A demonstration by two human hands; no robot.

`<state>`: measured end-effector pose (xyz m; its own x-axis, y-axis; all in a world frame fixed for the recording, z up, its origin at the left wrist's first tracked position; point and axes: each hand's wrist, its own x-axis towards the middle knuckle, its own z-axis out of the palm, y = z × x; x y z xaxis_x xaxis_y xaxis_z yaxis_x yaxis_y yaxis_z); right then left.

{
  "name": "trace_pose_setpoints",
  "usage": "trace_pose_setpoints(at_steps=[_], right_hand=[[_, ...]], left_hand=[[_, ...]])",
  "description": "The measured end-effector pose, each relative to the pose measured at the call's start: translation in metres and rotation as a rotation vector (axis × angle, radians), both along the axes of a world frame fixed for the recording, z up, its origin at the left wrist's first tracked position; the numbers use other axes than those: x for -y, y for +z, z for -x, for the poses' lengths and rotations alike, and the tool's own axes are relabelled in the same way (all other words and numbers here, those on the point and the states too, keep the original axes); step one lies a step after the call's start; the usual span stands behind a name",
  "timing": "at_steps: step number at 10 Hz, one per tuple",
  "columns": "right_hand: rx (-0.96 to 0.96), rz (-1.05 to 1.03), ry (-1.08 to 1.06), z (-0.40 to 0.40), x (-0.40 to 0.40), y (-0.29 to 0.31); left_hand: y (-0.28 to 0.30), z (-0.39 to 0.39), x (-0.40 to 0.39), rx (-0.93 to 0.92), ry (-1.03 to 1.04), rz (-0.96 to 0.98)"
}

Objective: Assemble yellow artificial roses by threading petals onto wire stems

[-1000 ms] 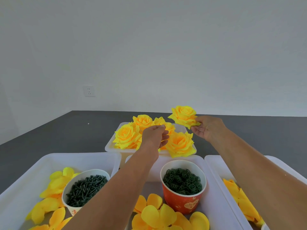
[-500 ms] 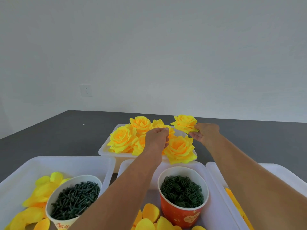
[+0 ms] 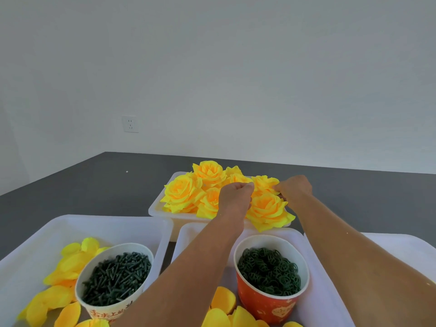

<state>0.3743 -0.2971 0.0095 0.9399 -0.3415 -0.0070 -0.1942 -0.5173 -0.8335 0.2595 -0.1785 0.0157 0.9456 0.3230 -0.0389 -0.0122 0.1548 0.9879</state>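
White walls with one socket [image 3: 130, 124] meet your dark grey tabletop [image 3: 94, 182]. Your right hand [image 3: 295, 188] pinches a yellow rose [image 3: 264, 182] over the far tray [image 3: 158, 208] of roses; your left hand [image 3: 234, 197] hovers there, fingers curled, grip unclear

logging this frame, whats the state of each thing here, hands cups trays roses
left hand: fingers curled, over the rose pile
right hand: pinching the rose it is setting down
held rose: assembled, at the pile's back right
far tray: heaped with finished roses
white cup: upright, full of dark green stem pegs
red cup: upright, full of dark green rings
left tray: holds loose yellow petals and the white cup
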Motion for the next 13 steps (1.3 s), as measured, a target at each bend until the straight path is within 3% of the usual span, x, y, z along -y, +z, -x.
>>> trace_pose_setpoints(at_steps=[2, 6, 9, 11, 13], right_hand=[[0.025, 0.158, 0.077, 0.003, -0.002, 0.0], [0.044, 0.059, 0.062, 0.015, 0.012, 0.013], [0.215, 0.265, 0.065, 0.073, 0.014, 0.03], [0.363, 0.229, 0.188, 0.14, 0.004, 0.026], [0.439, 0.013, 0.279, 0.208, 0.005, 0.02]], left_hand=[[-0.001, 0.001, 0.0, -0.01, 0.007, -0.016], [0.016, 0.016, 0.007, -0.009, -0.001, -0.031], [0.019, 0.042, 0.011, -0.005, 0.03, -0.005], [0.017, 0.073, 0.018, 0.019, 0.055, -0.01], [0.018, 0.127, 0.026, 0.021, 0.053, -0.016]])
